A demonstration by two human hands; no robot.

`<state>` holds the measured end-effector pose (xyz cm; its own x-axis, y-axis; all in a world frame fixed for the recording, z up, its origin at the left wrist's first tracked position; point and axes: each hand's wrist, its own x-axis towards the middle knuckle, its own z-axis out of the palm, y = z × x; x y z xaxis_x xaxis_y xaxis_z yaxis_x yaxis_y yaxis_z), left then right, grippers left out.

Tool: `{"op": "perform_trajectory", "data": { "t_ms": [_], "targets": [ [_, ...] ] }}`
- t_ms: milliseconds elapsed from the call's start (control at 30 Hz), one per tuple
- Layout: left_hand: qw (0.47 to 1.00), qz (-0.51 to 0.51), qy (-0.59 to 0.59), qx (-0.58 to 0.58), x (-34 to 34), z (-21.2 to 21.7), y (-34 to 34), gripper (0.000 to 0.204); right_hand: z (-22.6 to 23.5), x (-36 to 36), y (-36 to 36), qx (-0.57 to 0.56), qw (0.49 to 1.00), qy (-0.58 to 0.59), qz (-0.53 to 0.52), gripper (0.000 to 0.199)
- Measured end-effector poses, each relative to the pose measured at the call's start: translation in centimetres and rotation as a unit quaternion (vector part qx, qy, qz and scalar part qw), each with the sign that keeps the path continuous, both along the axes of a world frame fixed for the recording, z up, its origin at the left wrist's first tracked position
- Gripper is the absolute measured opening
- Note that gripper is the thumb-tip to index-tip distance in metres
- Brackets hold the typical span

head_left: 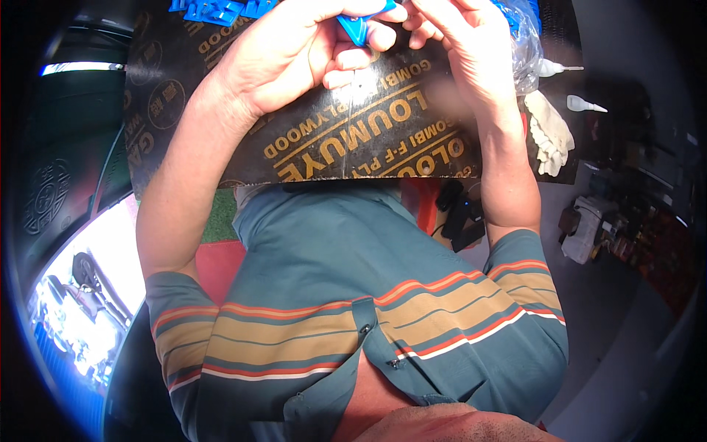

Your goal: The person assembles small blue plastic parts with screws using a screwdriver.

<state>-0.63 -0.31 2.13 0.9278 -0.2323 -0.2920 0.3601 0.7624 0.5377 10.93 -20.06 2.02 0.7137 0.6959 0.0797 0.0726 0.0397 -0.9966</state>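
My left hand [294, 48] and my right hand [460, 44] meet at the top of the head view, above a dark brown board [353, 140] with gold lettering. Between the fingers of both sits a small blue plastic part [359, 26]; the left thumb and fingers pinch it and the right fingertips touch its upper edge. Most of the part is hidden by the fingers. More blue plastic parts [217, 9] lie on the board at the top left.
A clear plastic bag [526, 44] with blue pieces lies right of my right hand. Two white nozzle-tipped tubes [585, 104] and a crumpled white glove [551, 132] rest at the board's right edge. Dark clutter [604, 228] sits on the floor at right.
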Motion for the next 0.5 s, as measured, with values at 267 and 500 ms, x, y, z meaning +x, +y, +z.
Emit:
{"op": "perform_trajectory", "data": {
  "t_ms": [267, 500],
  "targets": [
    [0.999, -0.023, -0.041, 0.006, 0.3, -1.2, 0.4, 0.028, 0.2, -0.1, 0.0, -0.012, 1.0, 0.001, -0.014, 0.018],
    [0.997, 0.008, -0.029, 0.066, -0.1, 0.2, -0.4, 0.026, 0.3, -0.3, -0.1, -0.026, 0.999, -0.003, -0.026, 0.019]
  ]
}}
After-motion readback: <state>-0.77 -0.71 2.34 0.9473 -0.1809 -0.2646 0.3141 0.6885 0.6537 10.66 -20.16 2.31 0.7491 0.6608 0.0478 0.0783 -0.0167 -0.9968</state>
